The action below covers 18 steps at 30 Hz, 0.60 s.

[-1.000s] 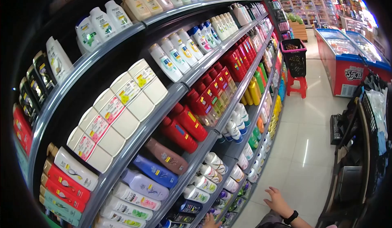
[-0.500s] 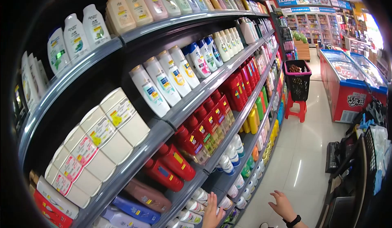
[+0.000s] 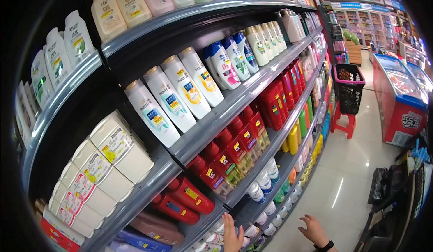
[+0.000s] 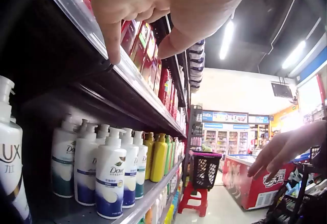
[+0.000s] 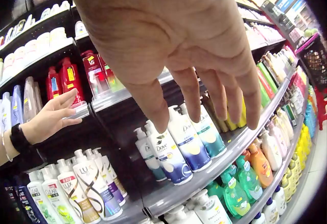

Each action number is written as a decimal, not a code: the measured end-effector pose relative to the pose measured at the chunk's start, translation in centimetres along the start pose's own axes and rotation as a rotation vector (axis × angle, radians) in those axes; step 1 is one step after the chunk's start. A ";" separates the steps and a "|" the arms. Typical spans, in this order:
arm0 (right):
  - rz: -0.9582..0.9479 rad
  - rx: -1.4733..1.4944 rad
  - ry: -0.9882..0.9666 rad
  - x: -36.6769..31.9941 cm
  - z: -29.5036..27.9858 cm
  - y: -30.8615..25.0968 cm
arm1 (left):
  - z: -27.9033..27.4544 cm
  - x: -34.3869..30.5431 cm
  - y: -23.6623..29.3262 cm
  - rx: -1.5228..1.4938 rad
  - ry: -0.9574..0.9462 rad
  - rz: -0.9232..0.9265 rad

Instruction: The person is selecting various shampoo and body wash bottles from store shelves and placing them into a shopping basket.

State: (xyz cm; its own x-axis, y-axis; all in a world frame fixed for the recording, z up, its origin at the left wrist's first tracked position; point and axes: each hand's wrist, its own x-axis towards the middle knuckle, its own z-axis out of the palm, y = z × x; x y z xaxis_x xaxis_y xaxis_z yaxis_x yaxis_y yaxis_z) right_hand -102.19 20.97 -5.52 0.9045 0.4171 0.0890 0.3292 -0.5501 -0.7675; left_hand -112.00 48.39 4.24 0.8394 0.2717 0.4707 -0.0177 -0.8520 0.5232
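- Nearby, the left hand [image 3: 232, 234] lies with its fingers straight against the shelf rail [image 4: 134, 83], one fingertip touching the edge; it holds nothing.
- The shelf rail runs low in the rack, directly under the red bottles [image 3: 191, 199], which stand just above the fingers.
- The right hand [image 3: 311, 229] hangs apart over the aisle floor [image 3: 356, 180], fingers spread and loose, empty, probably held out for balance.
- One shelf down stand the Dove bottles [image 4: 110, 183] and Lux bottles [image 5: 92, 185], pump tops up and labels turned outward, presumably so shoppers can read them.
- Higher up, the white Pantene bottles [image 3: 182, 89] stand in a tight row, fronts out likewise.
- Farther along the aisle, a black basket [image 3: 349, 87] sits on a red stool [image 3: 343, 122], likely raised for easy reach.
- Beyond it stands a red freezer chest [image 3: 401, 107]; its writing is too small to read.
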 end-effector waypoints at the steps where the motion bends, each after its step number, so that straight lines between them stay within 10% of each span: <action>1: -0.013 0.002 -0.022 0.7 -0.4 0.2 | 0.5 0.0 -0.4 0.020 0.007 -0.020; 18: -0.222 0.009 -0.171 15.5 -13.4 14.4 | 9.8 6.6 7.4 0.296 0.190 -0.280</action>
State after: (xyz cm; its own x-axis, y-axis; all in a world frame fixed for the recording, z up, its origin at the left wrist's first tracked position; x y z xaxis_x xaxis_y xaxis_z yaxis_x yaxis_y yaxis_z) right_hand -79.77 9.81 -6.64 0.7511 0.6435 0.1478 0.5113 -0.4252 -0.7469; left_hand -101.27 39.51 4.21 0.6749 0.5637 0.4762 0.3754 -0.8178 0.4362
